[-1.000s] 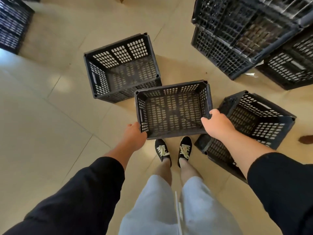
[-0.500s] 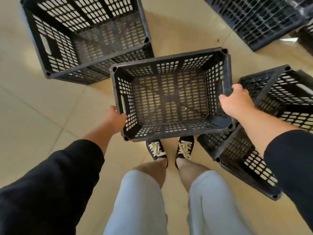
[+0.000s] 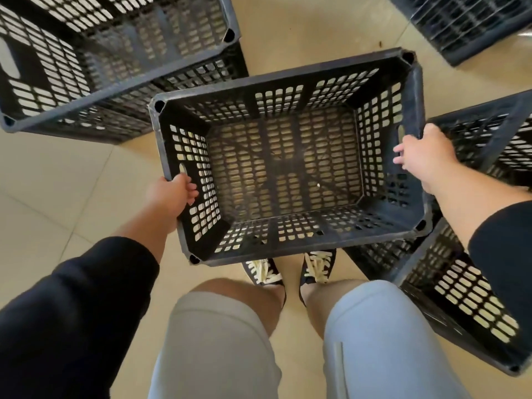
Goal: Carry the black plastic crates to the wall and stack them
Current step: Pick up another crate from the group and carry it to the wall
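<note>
A black slotted plastic crate point(image 3: 288, 79) fills the middle of the view, open side up, just in front of my feet. My left hand point(image 3: 169, 194) grips its left rim, fingers curled over the edge by the handle slot. On the opposite rim rests my right hand point(image 3: 423, 154), thumb outside and fingertips hooked inside the wall. The crate is empty; the floor shows through its slotted bottom. I cannot tell whether it is off the floor.
A second black crate point(image 3: 115, 90) stands close at the upper left, almost touching the held one. Another crate point(image 3: 466, 300) lies tilted at the right, against my right leg. More crates point(image 3: 466, 27) sit at the top right. Beige tiled floor point(image 3: 51, 180) lies on the left.
The crate looms larger and closer than before. My left hand went from the crate's outer side up onto its left rim; my right hand slid further along the right rim.
</note>
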Available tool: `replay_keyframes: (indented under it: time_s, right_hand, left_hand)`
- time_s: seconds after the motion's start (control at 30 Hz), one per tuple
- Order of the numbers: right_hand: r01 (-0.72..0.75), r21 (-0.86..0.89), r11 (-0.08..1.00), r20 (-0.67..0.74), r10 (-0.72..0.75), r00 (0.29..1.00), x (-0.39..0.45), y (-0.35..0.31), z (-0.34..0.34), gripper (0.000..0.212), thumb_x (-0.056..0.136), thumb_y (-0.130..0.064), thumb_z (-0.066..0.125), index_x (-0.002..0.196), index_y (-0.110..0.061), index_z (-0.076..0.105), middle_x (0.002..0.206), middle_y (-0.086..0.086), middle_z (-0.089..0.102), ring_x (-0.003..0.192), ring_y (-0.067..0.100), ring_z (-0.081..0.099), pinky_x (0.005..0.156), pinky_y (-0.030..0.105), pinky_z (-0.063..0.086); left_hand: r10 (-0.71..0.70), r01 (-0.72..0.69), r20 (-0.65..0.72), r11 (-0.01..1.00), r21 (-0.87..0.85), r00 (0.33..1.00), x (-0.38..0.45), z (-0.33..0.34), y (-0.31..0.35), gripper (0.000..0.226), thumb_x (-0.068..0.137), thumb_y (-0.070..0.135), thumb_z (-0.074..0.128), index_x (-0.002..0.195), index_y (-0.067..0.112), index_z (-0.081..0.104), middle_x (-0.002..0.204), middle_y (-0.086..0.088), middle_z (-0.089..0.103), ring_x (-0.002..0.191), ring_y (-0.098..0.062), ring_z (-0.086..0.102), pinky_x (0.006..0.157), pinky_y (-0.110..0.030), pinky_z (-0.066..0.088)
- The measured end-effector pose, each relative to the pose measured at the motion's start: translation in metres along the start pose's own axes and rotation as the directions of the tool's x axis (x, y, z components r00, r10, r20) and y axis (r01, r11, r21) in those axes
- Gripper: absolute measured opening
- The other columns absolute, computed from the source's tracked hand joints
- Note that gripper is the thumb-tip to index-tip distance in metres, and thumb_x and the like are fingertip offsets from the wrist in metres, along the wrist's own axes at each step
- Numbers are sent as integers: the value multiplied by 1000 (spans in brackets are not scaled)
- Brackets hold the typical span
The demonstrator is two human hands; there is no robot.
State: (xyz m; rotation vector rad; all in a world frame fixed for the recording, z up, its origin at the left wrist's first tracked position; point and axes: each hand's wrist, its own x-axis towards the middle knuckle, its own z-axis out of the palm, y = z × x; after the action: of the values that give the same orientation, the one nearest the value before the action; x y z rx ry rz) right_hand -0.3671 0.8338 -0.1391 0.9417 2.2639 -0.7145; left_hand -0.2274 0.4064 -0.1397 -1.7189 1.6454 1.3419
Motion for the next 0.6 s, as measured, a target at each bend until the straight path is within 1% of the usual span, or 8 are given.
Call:
replay_keyframes:
  time_s: [0.07, 0.13, 0.2, 0.27, 0.37, 0.43, 0.5, 0.6]
  right_hand:
    - [18, 2, 1000, 35, -18, 999, 0, 1, -2, 15, 111, -16, 39, 124, -14, 46, 124, 6, 62, 88, 21, 63, 62, 25, 47]
    - [48, -30, 998, 7, -47, 999, 0, 3, -2, 8, 110, -19, 43, 116, -15, 47, 124, 9, 65, 94, 24, 65, 63, 28, 50]
    - [63, -49, 997, -15, -64, 998, -6, 3, -5, 11, 108, -24, 45, 116, -17, 48, 121, 12, 67, 102, 31, 68, 77, 41, 59]
    - [66, -59, 996, -15, -67, 998, -16, 5, -9, 14, 107, -28, 46, 118, -19, 48, 120, 13, 66, 105, 35, 68, 89, 52, 60]
    - [63, -55, 997, 2, -62, 998, -45, 2, -26, 13, 106, -28, 46, 115, -19, 47, 119, 14, 66, 106, 37, 68, 94, 55, 58]
    - [56, -58, 997, 16, -55, 998, -72, -2, -41, 28, 105, -29, 46, 130, -16, 49, 123, 14, 66, 110, 37, 67, 96, 55, 57]
    - [44, -54, 998, 20, -43, 999, -104, -7, -61, 44, 105, -30, 46, 146, -16, 42, 132, 12, 65, 117, 36, 66, 98, 55, 56]
    - [40, -58, 998, 23, -38, 999, -160, -18, -98, 41, 107, -29, 45, 146, -17, 43, 135, 11, 64, 119, 34, 65, 99, 55, 56]
  left_hand:
    - [3, -2, 26, 1000, -21, 1000, 2, -2, -1, 10, 104, 23, 60, 105, 13, 63, 76, 2, 63, 63, -11, 58, 76, -31, 54]
    - [8, -7, 37, 999, -37, 999, -1, -4, 0, 8, 104, 23, 60, 105, 15, 62, 73, 2, 60, 61, -12, 55, 74, -31, 53]
    - [18, -18, 9, 999, -48, 1000, -12, -9, 4, 7, 104, 22, 60, 107, 17, 61, 74, 1, 58, 61, -12, 54, 70, -29, 52]
    - [30, -31, -17, 998, -46, 999, -29, -20, 9, 4, 104, 22, 59, 105, 18, 59, 74, 1, 57, 60, -12, 53, 68, -29, 51]
    - [33, -35, -38, 999, -38, 999, -61, -49, 19, 6, 103, 22, 60, 102, 17, 58, 72, 1, 56, 59, -12, 52, 67, -30, 51]
    - [32, -34, -46, 999, -38, 998, -89, -73, 27, 7, 103, 22, 60, 101, 16, 58, 72, 0, 56, 58, -12, 51, 64, -29, 49]
    - [40, -42, -53, 999, -30, 998, -119, -97, 33, 8, 103, 22, 59, 99, 16, 56, 74, -1, 56, 58, -13, 51, 62, -28, 48]
    - [50, -51, -55, 999, -16, 997, -170, -138, 39, 13, 104, 26, 59, 103, 13, 57, 77, -3, 59, 60, -14, 52, 64, -29, 49]
